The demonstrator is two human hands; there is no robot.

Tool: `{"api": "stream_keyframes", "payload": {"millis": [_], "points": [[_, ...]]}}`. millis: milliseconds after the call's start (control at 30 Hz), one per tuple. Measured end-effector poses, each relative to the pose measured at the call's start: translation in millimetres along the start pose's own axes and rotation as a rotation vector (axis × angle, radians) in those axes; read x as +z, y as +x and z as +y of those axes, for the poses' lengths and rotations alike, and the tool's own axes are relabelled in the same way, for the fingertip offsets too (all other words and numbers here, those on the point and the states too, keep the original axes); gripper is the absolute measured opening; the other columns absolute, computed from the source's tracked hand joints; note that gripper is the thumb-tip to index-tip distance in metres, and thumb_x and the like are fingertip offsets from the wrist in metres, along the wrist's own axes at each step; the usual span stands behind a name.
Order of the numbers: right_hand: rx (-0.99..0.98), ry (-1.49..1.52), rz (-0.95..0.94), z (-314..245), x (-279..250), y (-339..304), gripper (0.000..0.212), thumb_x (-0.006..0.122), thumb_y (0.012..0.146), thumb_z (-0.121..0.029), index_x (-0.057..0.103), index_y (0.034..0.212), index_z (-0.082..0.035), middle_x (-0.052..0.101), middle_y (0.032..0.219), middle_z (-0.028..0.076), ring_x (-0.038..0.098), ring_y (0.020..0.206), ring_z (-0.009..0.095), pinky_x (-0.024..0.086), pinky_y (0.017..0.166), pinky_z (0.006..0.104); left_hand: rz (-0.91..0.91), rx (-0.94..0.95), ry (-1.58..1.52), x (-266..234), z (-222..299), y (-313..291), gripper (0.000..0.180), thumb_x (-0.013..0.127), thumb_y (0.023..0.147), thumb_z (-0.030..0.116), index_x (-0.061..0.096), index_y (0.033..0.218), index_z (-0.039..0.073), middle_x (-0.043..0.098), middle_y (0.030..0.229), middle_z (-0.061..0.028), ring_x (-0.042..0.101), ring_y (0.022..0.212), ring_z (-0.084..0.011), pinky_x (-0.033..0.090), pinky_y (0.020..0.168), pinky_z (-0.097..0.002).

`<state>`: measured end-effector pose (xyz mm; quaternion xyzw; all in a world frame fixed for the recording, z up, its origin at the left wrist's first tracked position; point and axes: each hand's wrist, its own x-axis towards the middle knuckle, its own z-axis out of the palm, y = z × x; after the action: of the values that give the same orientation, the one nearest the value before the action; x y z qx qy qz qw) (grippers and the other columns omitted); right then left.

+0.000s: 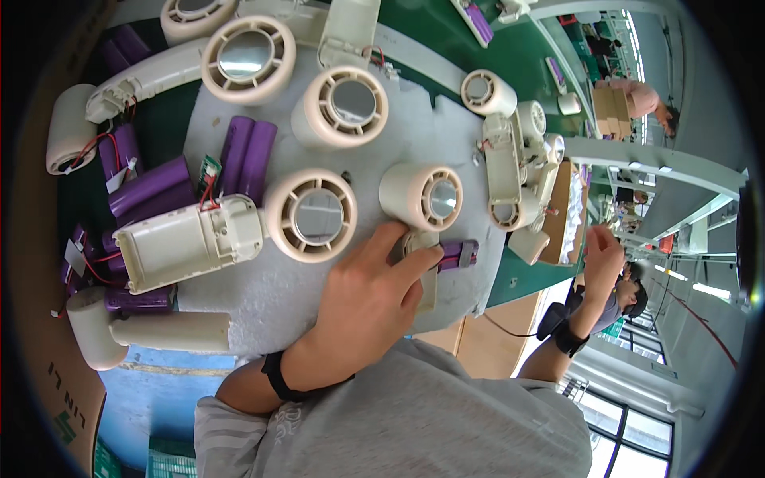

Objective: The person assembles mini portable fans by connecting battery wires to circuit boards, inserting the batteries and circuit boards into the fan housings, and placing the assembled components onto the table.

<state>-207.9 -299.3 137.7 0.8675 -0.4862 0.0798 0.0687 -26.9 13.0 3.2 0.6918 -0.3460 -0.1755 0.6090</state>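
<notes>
My left hand [366,287] is closed over the neck and handle of a cream handheld fan [416,195], whose round head with a shiny disc lies just past my fingers. Part of the handle shows below the hand, and the palm hides the rest. Beside my fingertips, a purple battery pack [458,255] lies against the handle. My right hand [604,256] is raised off to the right, away from the fans, its fingers curled together. Whatever those fingers may hold is too small to make out.
More cream fans [315,215] stand and lie on the grey foam mat [263,307]. Purple battery cells [151,187] with red wires pile up at the left. A cardboard box [567,211] stands at the right edge of the green table [426,32]. Other people [637,103] work farther off.
</notes>
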Motion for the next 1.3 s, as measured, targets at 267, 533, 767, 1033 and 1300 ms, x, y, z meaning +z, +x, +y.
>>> {"api": "stream_keyframes", "payload": {"millis": [267, 533, 767, 1033, 1300], "points": [[-0.569, 0.256, -0.206, -134.1, -9.3, 115.2, 0.037, 0.06, 0.092, -0.016, 0.057, 0.127, -0.004, 0.058, 0.069, 0.0, 0.051, 0.059, 0.006, 0.04, 0.053, 0.0216, -0.005, 0.001, 0.013, 2.5, -3.0, 1.7, 0.036, 0.066, 0.068, -0.003, 0.068, 0.101, 0.011, 0.057, 0.103, -0.0139, 0.062, 0.072, -0.0263, 0.052, 0.061, -0.0371], [-0.993, -0.37, -0.129, -138.3, 142.3, 355.3, 0.074, 0.073, 0.074, -0.017, 0.042, 0.141, -0.017, 0.069, 0.097, 0.017, 0.068, 0.085, 0.032, 0.053, 0.077, 0.0412, 0.044, 0.064, -0.078, 4.8, -3.4, 6.4, 0.032, 0.064, 0.07, -0.004, 0.069, 0.098, 0.009, 0.058, 0.096, -0.0139, 0.063, 0.076, -0.0296, 0.052, 0.066, -0.0388], [-0.762, -0.31, 0.264, -147.9, 106.8, 294.7, 0.027, 0.073, 0.079, -0.023, 0.065, 0.098, -0.006, 0.072, 0.082, 0.011, 0.07, 0.079, 0.03, 0.054, 0.072, 0.0417, 0.015, 0.041, -0.052, -0.4, -3.8, 0.3, 0.03, 0.062, 0.07, -0.003, 0.07, 0.096, 0.01, 0.059, 0.095, -0.0129, 0.063, 0.078, -0.031, 0.052, 0.067, -0.0399], [-0.453, 0.202, 0.22, -150.6, 35.6, 226.0, 0.026, 0.074, 0.081, -0.024, 0.066, 0.095, -0.004, 0.069, 0.067, 0.012, 0.066, 0.059, 0.013, 0.049, 0.058, 0.0291, 0.063, 0.099, 0.001, 2.2, -5.9, 3.5, 0.031, 0.064, 0.071, -0.005, 0.071, 0.097, 0.01, 0.063, 0.097, -0.0104, 0.065, 0.074, -0.0242, 0.053, 0.062, -0.033], [-0.758, 0.376, 0.148, -213.0, 8.2, 63.8, 0.021, 0.074, 0.076, -0.014, 0.062, 0.086, 0.0, 0.063, 0.057, 0.009, 0.054, 0.05, 0.009, 0.044, 0.049, 0.0285, 0.044, 0.077, -0.01, 3.7, -6.2, 2.8, 0.031, 0.064, 0.072, -0.005, 0.071, 0.097, 0.01, 0.063, 0.095, -0.0089, 0.065, 0.067, -0.0211, 0.052, 0.06, -0.0312]]}}
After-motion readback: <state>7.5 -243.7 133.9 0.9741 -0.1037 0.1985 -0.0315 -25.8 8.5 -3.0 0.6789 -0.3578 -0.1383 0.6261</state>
